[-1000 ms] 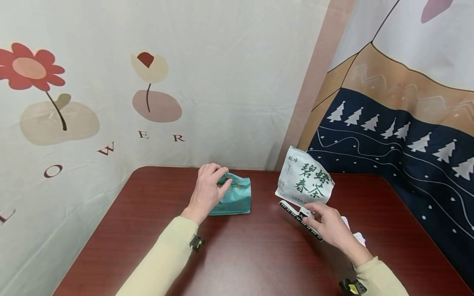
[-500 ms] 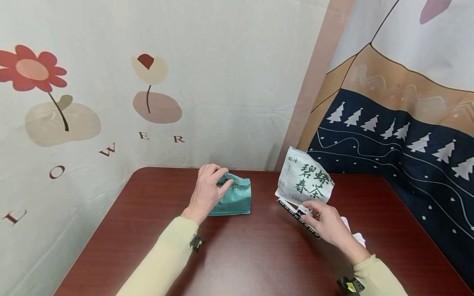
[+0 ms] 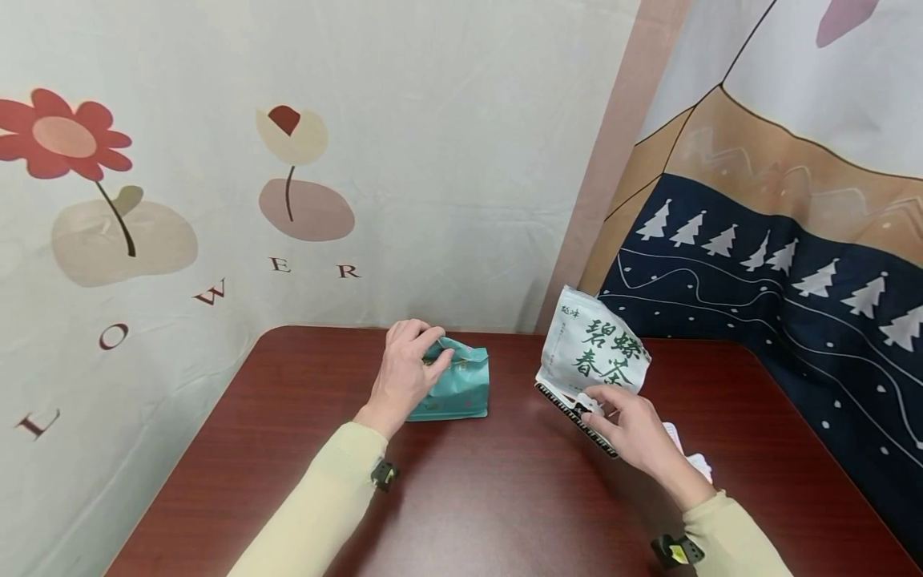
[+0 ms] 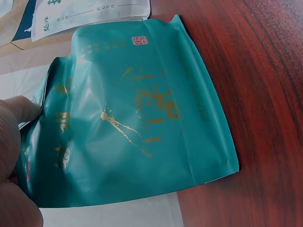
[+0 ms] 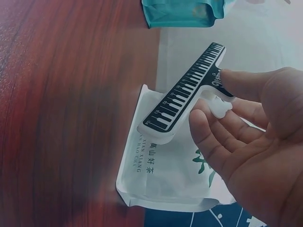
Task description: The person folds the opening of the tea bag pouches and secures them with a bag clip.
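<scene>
My left hand (image 3: 404, 375) pinches the top of a teal tea bag (image 3: 461, 389), which stands on the table. In the left wrist view, thumb and fingers at the left edge grip the folded top of this bag, printed in gold. My right hand (image 3: 645, 437) holds a long clip (image 5: 189, 89) with a piano-key pattern by its white and black handle. Behind the clip stands a white tea bag (image 3: 594, 340) with green characters, its top leaning back. The clip overlaps this bag's lower part in the right wrist view, and its bar looks closed.
A small white and pink item (image 3: 699, 463) lies partly hidden behind my right wrist. The dark red wooden table (image 3: 490, 497) ends at a back edge just behind both bags. A printed cloth (image 3: 447, 160) hangs beyond it.
My right hand has shifted slightly forward and left with the clip, bringing it nearer the bottom edge of the white bag in the head view. My left hand and the teal bag have stayed put.
</scene>
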`<state>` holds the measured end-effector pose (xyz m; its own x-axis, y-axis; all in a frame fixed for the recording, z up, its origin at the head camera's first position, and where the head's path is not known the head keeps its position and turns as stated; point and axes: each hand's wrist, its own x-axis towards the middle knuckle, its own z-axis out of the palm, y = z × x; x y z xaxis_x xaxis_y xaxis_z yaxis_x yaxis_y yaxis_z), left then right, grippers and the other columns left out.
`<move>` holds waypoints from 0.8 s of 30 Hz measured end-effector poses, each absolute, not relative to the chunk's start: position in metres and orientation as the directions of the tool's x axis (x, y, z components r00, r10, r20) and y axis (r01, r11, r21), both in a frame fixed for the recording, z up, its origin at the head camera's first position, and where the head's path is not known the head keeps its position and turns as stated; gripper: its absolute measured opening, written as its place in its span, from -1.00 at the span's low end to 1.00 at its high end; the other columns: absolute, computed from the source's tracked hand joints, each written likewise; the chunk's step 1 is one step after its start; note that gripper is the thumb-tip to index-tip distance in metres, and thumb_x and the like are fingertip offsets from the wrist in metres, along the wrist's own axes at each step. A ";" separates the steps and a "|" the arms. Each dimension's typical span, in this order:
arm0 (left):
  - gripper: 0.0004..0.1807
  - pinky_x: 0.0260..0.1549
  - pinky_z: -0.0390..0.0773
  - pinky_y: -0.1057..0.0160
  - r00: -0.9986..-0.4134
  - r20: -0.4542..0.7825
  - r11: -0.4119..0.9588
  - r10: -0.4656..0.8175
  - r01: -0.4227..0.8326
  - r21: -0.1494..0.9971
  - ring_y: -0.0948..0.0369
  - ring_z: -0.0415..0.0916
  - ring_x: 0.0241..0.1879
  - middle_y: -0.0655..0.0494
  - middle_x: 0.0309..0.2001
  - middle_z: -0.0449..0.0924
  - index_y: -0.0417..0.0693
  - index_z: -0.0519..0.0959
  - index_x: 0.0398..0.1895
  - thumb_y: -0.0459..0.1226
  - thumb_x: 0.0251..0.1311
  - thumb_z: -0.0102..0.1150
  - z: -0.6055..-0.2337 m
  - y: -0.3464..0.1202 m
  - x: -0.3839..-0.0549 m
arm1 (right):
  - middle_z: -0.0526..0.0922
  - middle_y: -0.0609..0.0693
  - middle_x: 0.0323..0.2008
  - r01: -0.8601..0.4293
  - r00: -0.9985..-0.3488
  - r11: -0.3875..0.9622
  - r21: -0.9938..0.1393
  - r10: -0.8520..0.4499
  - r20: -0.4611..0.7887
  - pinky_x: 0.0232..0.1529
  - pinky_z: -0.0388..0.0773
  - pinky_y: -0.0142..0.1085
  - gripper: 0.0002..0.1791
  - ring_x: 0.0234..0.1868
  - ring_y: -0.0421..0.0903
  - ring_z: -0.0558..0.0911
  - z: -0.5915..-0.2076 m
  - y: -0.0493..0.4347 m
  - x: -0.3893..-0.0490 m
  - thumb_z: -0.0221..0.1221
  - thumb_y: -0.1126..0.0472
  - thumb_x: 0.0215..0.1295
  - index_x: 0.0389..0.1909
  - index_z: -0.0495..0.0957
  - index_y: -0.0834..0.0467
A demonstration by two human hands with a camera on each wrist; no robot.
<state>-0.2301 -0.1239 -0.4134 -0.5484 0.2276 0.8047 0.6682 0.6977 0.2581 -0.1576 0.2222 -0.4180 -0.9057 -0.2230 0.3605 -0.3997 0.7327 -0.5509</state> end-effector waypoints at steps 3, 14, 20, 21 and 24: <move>-0.77 -0.04 0.44 -0.04 -0.548 0.805 0.696 0.225 0.669 0.260 -0.01 0.45 -0.24 -0.03 -0.29 0.54 -0.18 0.72 -0.18 -0.39 0.08 0.51 -0.414 -0.124 -0.230 | 0.73 0.05 -0.23 -0.407 -0.902 0.725 -0.556 -0.225 0.368 -0.29 0.68 -0.23 -0.68 -0.37 -0.18 0.63 -0.417 0.221 -0.159 0.43 0.43 0.15 -0.06 0.69 0.24; -0.79 -0.01 0.45 -0.04 -0.559 0.800 0.697 0.218 0.663 0.273 -0.01 0.46 -0.23 -0.03 -0.29 0.55 -0.19 0.73 -0.17 -0.34 0.15 0.51 -0.413 -0.124 -0.229 | 0.70 0.02 -0.27 -0.400 -0.907 0.718 -0.570 -0.219 0.360 -0.28 0.68 -0.23 -0.67 -0.36 -0.14 0.64 -0.415 0.216 -0.162 0.42 0.42 0.17 -0.03 0.69 0.22; -0.72 0.03 0.46 -0.05 -0.570 0.791 0.697 0.221 0.660 0.281 -0.02 0.48 -0.19 -0.04 -0.27 0.56 -0.20 0.73 -0.15 -0.29 0.10 0.55 -0.411 -0.124 -0.226 | 0.69 0.03 -0.29 -0.379 -0.916 0.726 -0.573 -0.210 0.341 -0.27 0.66 -0.25 -0.67 -0.33 -0.12 0.63 -0.411 0.213 -0.164 0.41 0.39 0.21 0.01 0.69 0.23; -0.71 0.03 0.46 -0.05 -0.574 0.788 0.697 0.223 0.659 0.283 -0.02 0.48 -0.19 -0.04 -0.27 0.56 -0.20 0.73 -0.15 -0.28 0.09 0.56 -0.411 -0.124 -0.226 | 0.70 0.03 -0.28 -0.373 -0.919 0.728 -0.575 -0.206 0.335 -0.27 0.65 -0.25 -0.67 -0.33 -0.12 0.63 -0.411 0.212 -0.164 0.41 0.38 0.22 0.01 0.69 0.23; -0.69 0.05 0.46 -0.05 -0.588 0.776 0.699 0.226 0.653 0.292 -0.02 0.49 -0.18 -0.04 -0.26 0.57 -0.20 0.73 -0.15 -0.27 0.07 0.56 -0.410 -0.124 -0.226 | 0.72 0.04 -0.26 -0.352 -0.929 0.733 -0.583 -0.195 0.315 -0.26 0.63 -0.25 -0.67 -0.31 -0.12 0.62 -0.408 0.210 -0.165 0.41 0.35 0.24 0.03 0.69 0.22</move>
